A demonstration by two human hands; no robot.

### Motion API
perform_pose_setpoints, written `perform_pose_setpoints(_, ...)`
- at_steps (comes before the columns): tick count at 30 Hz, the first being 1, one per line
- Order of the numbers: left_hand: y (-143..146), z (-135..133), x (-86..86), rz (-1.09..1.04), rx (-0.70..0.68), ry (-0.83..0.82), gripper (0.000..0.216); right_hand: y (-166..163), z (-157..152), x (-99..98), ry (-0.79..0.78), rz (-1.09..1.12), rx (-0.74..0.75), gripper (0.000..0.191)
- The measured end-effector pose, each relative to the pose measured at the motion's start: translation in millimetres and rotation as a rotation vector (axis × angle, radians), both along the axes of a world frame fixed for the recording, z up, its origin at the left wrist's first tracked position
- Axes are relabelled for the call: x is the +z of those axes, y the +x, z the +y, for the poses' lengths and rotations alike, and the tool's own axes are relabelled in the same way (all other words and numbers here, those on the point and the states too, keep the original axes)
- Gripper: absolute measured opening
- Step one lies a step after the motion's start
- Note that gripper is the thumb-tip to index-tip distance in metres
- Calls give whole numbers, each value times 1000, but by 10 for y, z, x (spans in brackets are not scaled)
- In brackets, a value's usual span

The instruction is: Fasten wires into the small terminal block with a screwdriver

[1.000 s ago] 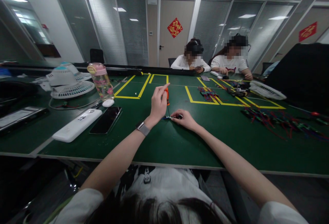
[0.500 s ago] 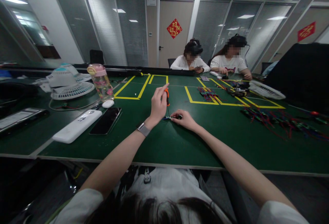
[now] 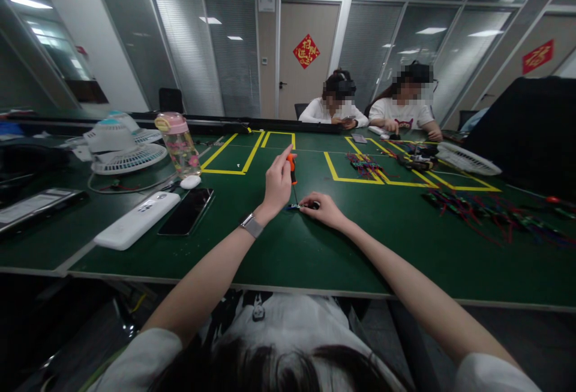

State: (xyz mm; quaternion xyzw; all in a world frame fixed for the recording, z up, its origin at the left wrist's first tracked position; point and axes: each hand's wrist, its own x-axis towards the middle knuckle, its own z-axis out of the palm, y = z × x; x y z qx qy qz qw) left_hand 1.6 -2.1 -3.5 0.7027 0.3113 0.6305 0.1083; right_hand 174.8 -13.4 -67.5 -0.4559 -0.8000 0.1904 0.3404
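Matt table, glossy phone, metal at the wrist

The table [image 3: 315, 260] looks smooth and matt, its yellow tape [image 3: 360, 180] matt too. The screwdriver [image 3: 293, 171] has a plastic-looking handle and a thin metal shaft; the board [image 3: 293, 206] is too small to judge for finish. The watch [image 3: 251, 224] strap looks metallic. The phone [image 3: 186, 212] is glossy, the white slab [image 3: 137, 220] smooth plastic, the bottle [image 3: 180, 149] clear and shiny, the fan [image 3: 128, 158] hard plastic. The door [image 3: 310, 20] looks wooden, its sign [image 3: 306, 51] papery, the shirt [image 3: 301, 317] soft cloth
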Motion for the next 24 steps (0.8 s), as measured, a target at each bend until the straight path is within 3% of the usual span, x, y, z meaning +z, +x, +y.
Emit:
perform_pose_setpoints(3,-4,-1,17,-15,-13,-22,32,0,8,-10,-3,-2,-5,15)
perform_pose_setpoints(10,-19,-31,35,15,134,15,18,1,16,-30,8,10,-8,16)
perform_pose_setpoints(15,-8,20,37,-13,-143,-79,32,2,15,-26,6,3,-2,16)
perform_pose_setpoints(18,-11,20,66,11,-254,-107,27,2,11,-24,0,8,-6,16)
perform_pose_setpoints(22,-31,-16,94,37,-39,2,8,3,2,-16,-5,7,-4,16)
perform_pose_setpoints(24,-39,-30,96,76,55,39,11,3,-2,-10,-1,8,-3,16)
